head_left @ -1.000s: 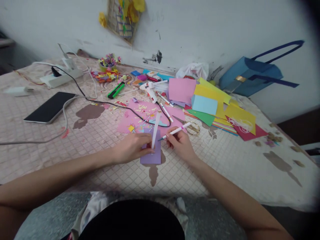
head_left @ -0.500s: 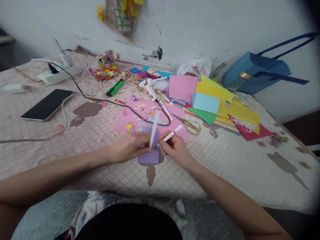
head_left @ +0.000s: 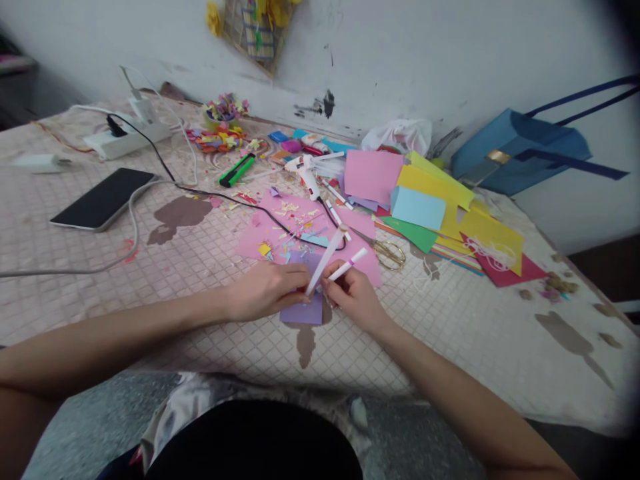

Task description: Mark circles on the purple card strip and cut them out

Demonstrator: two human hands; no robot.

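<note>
Two hands meet at the near middle of the tabletop (head_left: 150,267), a broad surface under a pale pink cloth quilted in small squares with brown printed shapes. Largest piece on it is the blue bag (head_left: 520,147) with dark handles, slumped against the scuffed white wall at the far right. In front of that, a loose fan of coloured paper sheets (head_left: 430,200), flat, matte, crisp-edged: pink, yellow, light blue, green, red. At the left lies a dark, glossy phone (head_left: 103,198), with a white power strip (head_left: 127,137) behind it and a black cable snaking across to a white glue gun (head_left: 307,177). Gold-handled scissors (head_left: 387,252) rest just right of the pink sheet (head_left: 280,230), which is littered with tiny paper snippets, so plenty of cutting looks done already.

Now the work itself. The purple card (head_left: 303,310), a small smooth rectangle, lies flat directly under both hands. The left hand (head_left: 267,291) is closed in a pinch at the foot of a narrow white paper strip (head_left: 327,257), which rises stiffly, tilted to the right, from the card. The right hand (head_left: 353,297) is curled around a slim white marker (head_left: 347,265) with a purple band, its tip down beside the strip's base. My read: the strip is cut and positioned, marking is underway, and the purple card shows no visible decoration, so assembly seems mostly ahead.
</note>
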